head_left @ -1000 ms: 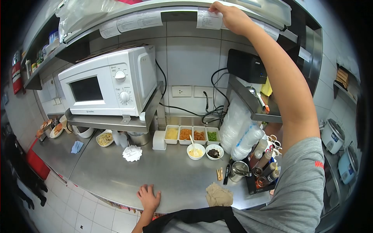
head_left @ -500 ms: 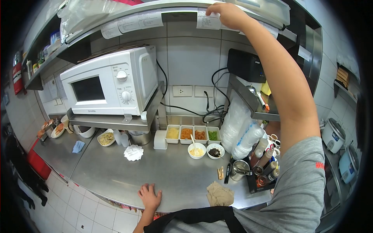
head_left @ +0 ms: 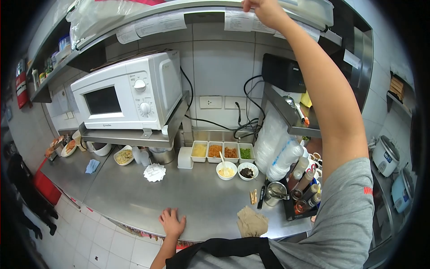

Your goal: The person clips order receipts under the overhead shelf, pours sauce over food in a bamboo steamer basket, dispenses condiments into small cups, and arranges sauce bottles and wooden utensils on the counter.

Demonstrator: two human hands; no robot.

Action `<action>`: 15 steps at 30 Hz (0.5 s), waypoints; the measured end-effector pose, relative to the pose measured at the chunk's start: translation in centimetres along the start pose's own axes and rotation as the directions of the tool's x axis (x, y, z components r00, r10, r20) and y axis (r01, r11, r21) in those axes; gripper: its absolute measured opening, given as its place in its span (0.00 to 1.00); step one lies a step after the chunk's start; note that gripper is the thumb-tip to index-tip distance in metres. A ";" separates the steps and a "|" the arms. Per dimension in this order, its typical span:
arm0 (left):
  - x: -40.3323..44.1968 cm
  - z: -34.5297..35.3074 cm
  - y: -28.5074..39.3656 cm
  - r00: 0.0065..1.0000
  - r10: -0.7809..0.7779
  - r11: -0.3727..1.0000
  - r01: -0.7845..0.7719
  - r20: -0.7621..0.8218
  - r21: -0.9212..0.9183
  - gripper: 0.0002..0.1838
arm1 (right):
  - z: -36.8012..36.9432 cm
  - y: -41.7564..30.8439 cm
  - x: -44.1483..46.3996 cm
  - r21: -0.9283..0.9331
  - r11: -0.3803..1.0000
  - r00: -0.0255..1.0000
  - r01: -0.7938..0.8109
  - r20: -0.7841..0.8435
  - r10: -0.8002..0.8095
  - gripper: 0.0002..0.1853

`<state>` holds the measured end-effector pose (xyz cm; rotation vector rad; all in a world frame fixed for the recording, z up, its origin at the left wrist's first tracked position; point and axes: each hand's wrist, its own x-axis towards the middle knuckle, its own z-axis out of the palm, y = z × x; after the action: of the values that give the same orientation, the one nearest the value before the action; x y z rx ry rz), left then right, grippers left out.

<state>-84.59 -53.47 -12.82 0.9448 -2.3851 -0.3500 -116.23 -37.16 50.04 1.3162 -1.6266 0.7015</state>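
My left hand [head_left: 172,223] lies flat on the front edge of the steel counter [head_left: 134,197], fingers spread and nothing in it. At the top, my right hand [head_left: 265,12] is raised to the shelf edge, just above printed paper slips [head_left: 238,20] that hang there. Its fingers are bent together near the upper frame edge; what they hold, if anything, cannot be made out. More slips [head_left: 161,24] hang farther left on the same shelf. Below are small tubs of chopped food [head_left: 215,151] and two white bowls [head_left: 226,171].
A white microwave [head_left: 130,92] stands on a raised shelf at left. On the right are a black printer [head_left: 283,74], plastic-wrapped stacks [head_left: 280,157] and a bottle caddy [head_left: 304,201]. A brown cloth [head_left: 252,222] lies near the front edge. A person in dark clothes [head_left: 27,188] is at far left.
My right hand has moved slightly up along the shelf edge, off the face of the paper slips. My left hand stays on the counter.
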 end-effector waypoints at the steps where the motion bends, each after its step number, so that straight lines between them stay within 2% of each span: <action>1: 0.1 0.0 0.0 1.000 -0.005 1.000 0.005 -0.004 -0.002 0.27 | -0.3 0.6 -0.1 0.120 0.992 0.997 0.041 -0.068 -0.033 0.11; 4: -0.2 0.2 -0.1 1.000 -0.005 1.000 0.005 -0.004 -0.012 0.27 | -4.5 0.4 -2.6 0.058 0.976 0.960 0.209 -0.201 -0.193 0.11; 6: -0.2 0.2 -0.2 1.000 0.010 1.000 -0.010 -0.009 -0.021 0.27 | -8.3 -0.5 -6.3 -0.084 0.968 0.947 0.238 -0.202 -0.251 0.11; 8: -0.2 0.2 0.1 1.000 -0.003 1.000 0.003 0.004 -0.008 0.27 | -12.2 -2.0 -10.9 0.057 0.986 0.981 0.156 -0.124 -0.148 0.10; 10: -0.3 0.2 0.3 0.999 -0.009 1.000 0.010 0.035 -0.008 0.27 | -15.5 0.4 -15.8 -0.075 0.953 0.950 0.295 -0.081 -0.300 0.09; 11: -0.4 0.5 0.1 0.999 -0.027 0.999 0.029 0.037 -0.028 0.27 | -17.1 0.1 -19.0 -0.159 0.941 0.952 0.298 -0.019 -0.305 0.08; 12: -0.4 1.0 -0.2 0.998 -0.043 0.998 0.045 0.044 -0.046 0.28 | -19.1 2.2 -21.9 -0.113 0.958 0.963 0.262 0.087 -0.254 0.11; 13: -0.5 1.5 -0.5 0.999 -0.043 0.999 0.043 0.015 0.014 0.28 | -21.0 4.2 -24.9 -0.076 0.973 0.961 0.216 0.191 -0.199 0.14; 14: -0.7 2.0 -0.5 0.999 -0.041 0.996 0.043 -0.017 0.074 0.29 | -21.9 4.3 -27.9 -0.111 0.983 0.978 0.147 0.168 -0.127 0.11; 15: -1.1 2.4 -0.1 0.994 -0.076 0.974 0.090 -0.072 0.208 0.29 | -22.9 6.0 -31.1 -0.157 0.981 0.985 0.117 0.147 -0.094 0.11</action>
<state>-85.24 -52.66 -15.29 1.1359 -2.3621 -0.0964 -114.45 -2.21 32.77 1.3432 -1.6727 0.4086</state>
